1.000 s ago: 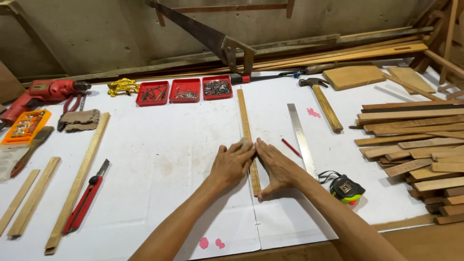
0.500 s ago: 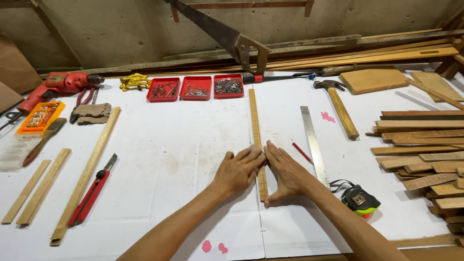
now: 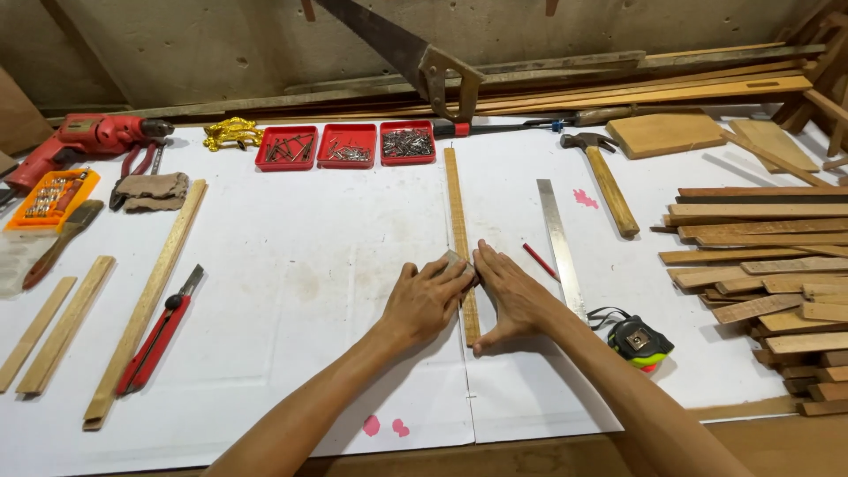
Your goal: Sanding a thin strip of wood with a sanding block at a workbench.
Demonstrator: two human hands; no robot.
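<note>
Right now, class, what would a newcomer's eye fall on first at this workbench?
Both hands, left and right, press flat on a long wooden strip at the centre of the white table. Behind it stand three red trays of nails under a leaning handsaw. A stack of wood slats fills the right edge.

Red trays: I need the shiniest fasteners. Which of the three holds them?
The rightmost red tray, nearest the saw handle; its contents look silvery, the other two darker.

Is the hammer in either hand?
No. The hammer lies alone on the table, while both hands rest on the wooden strip.
</note>
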